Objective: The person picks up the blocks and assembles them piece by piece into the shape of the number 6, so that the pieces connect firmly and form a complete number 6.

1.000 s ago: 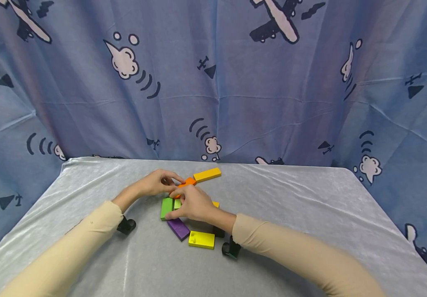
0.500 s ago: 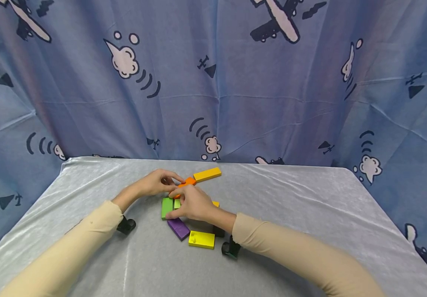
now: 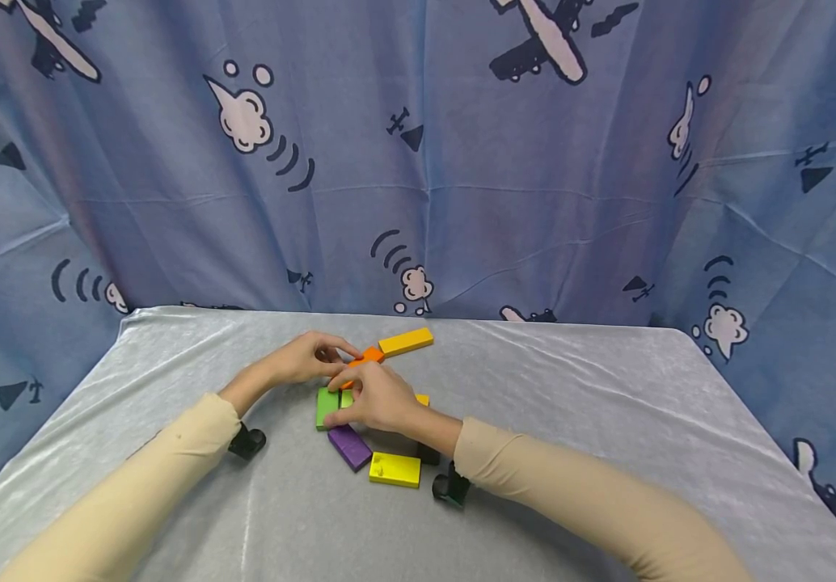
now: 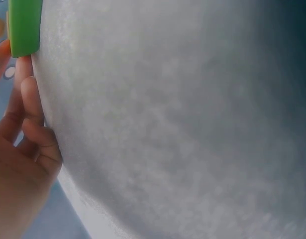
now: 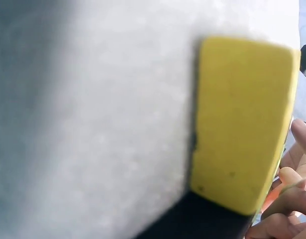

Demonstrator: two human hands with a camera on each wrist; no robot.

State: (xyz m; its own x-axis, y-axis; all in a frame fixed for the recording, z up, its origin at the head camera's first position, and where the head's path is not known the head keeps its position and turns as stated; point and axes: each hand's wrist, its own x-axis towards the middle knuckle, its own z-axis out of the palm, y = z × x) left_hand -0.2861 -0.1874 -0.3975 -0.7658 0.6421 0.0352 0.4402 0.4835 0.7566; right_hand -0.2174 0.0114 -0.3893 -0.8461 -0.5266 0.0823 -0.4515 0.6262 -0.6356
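Note:
In the head view my left hand reaches over from the left with curved fingers at an orange block; its index fingertip lies on the block's left side. My right hand comes in from the right. Its thumb and index finger span a green block, thumb at the near end and index finger by the far end. A lighter green block shows partly under the right hand. In the left wrist view the left hand has bent fingers just below the green block.
A purple block and a yellow block lie nearer on the grey cloth. A yellow-orange block lies at the back. Beneath the right wrist, a black block and another yellow-orange block are mostly hidden.
The green block has shifted very slightly to the right, toward the lighter green one. Both hands have kept nearly the same place.

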